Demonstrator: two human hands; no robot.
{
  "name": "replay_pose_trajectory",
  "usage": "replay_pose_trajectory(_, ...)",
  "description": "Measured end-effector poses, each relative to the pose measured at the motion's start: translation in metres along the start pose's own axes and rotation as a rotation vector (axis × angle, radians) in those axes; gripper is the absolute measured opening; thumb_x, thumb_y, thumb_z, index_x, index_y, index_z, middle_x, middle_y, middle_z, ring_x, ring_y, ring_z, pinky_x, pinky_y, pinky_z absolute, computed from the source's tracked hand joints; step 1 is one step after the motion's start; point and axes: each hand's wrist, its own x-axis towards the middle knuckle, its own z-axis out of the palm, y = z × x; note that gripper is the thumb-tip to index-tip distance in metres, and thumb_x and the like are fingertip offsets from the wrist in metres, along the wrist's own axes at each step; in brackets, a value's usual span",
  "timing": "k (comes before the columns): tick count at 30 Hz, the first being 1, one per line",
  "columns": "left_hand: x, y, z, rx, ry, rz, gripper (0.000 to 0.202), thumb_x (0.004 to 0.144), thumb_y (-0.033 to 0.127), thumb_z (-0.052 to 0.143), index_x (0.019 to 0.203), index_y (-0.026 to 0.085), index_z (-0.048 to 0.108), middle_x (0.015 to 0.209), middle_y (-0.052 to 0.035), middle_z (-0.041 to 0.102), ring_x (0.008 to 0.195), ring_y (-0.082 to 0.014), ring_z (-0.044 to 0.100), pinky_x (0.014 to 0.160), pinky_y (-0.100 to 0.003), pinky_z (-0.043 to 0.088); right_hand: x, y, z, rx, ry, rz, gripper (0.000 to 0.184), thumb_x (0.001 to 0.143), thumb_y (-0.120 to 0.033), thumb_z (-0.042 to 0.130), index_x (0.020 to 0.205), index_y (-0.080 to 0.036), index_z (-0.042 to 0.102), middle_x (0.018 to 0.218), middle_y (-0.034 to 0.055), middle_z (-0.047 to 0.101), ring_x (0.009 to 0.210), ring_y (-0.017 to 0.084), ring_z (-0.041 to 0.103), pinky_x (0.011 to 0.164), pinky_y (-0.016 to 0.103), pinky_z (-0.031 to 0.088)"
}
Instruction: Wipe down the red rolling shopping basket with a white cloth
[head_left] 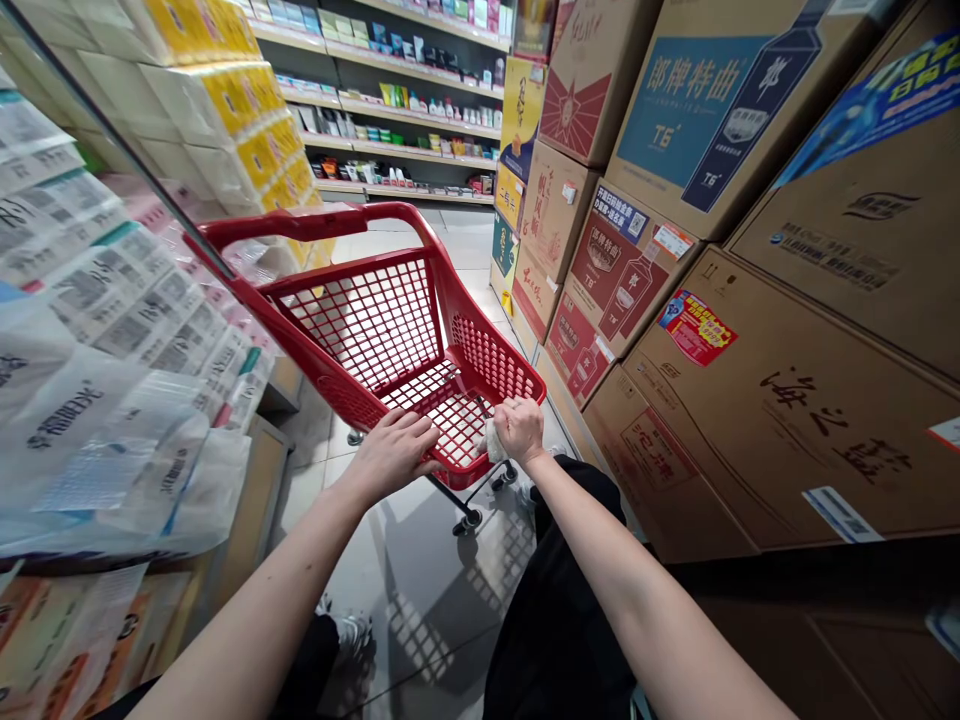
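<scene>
A red plastic shopping cart (352,330) with gridded basket walls stands tilted in view just ahead of me. My left hand (401,447) lies over its near rim, fingers bent across the edge and the thumb along it. On the rim's near right corner, my right hand (519,428) is closed in a fist. A crumpled whitish cloth (494,441) pokes out from under that fist, against the cart's edge. No goods show inside the basket. Dark wheels (466,521) sit on the floor below.
Stacked cardboard boxes (810,390) wall the aisle's right side. On the left are piles of plastic-wrapped paper packs (150,290) and yellow-and-white packs (247,110). Shelves (420,145) of small bottles and boxes stand across the far end. Pale tiled floor (420,570) lies between.
</scene>
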Motion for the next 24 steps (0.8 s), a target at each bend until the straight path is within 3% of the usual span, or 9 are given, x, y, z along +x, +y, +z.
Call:
replay_pose_trajectory(5, 0.002, 0.004, 0.0, 0.002, 0.006, -0.029, 0.029, 0.08, 0.052, 0.055, 0.082, 0.023, 0.057, 0.086, -0.0069, 0.061, 0.086, -0.0241, 0.053, 0.084, -0.039, 0.033, -0.032, -0.017, 0.011, 0.016, 0.078, -0.076, 0.027, 0.09, -0.033, 0.041, 0.08, -0.02, 0.062, 0.089, 0.0061, 0.057, 0.094, 0.022, 0.047, 0.093, 0.039, 0.031)
replay_pose_trajectory(8, 0.001, 0.007, 0.001, 0.034, 0.002, -0.039, 0.029, 0.08, 0.052, 0.055, 0.08, 0.023, 0.057, 0.085, -0.0074, 0.06, 0.085, -0.0244, 0.052, 0.083, -0.04, 0.033, -0.036, -0.021, 0.016, 0.018, 0.095, -0.082, 0.026, 0.089, -0.031, 0.04, 0.081, -0.021, 0.063, 0.091, 0.0065, 0.058, 0.097, 0.023, 0.047, 0.096, 0.041, 0.03)
replay_pose_trajectory(13, 0.002, 0.013, 0.003, 0.062, 0.02, -0.067, 0.029, 0.079, 0.052, 0.056, 0.078, 0.023, 0.055, 0.084, -0.0069, 0.06, 0.084, -0.0244, 0.051, 0.083, -0.04, 0.033, -0.01, -0.016, 0.01, 0.023, -0.033, -0.046, 0.041, 0.095, -0.027, 0.032, 0.072, -0.019, 0.065, 0.08, 0.006, 0.065, 0.084, 0.017, 0.055, 0.084, 0.032, 0.034)
replay_pose_trajectory(19, 0.007, 0.026, 0.004, 0.078, 0.052, -0.113, 0.028, 0.079, 0.049, 0.058, 0.083, 0.022, 0.054, 0.088, -0.0074, 0.061, 0.086, -0.0251, 0.051, 0.082, -0.041, 0.032, 0.022, -0.013, -0.001, -0.032, -0.254, 0.08, 0.059, 0.098, -0.044, 0.024, 0.076, -0.02, 0.072, 0.08, 0.0066, 0.072, 0.076, 0.015, 0.063, 0.071, 0.026, 0.036)
replay_pose_trajectory(24, 0.008, 0.031, 0.003, 0.062, 0.038, -0.118, 0.021, 0.082, 0.042, 0.056, 0.082, 0.022, 0.053, 0.088, -0.0067, 0.061, 0.088, -0.0243, 0.052, 0.079, -0.04, 0.032, 0.034, -0.015, 0.004, -0.01, -0.244, 0.216, 0.066, 0.095, -0.058, 0.023, 0.078, -0.02, 0.074, 0.075, 0.0078, 0.071, 0.072, 0.017, 0.064, 0.066, 0.027, 0.037)
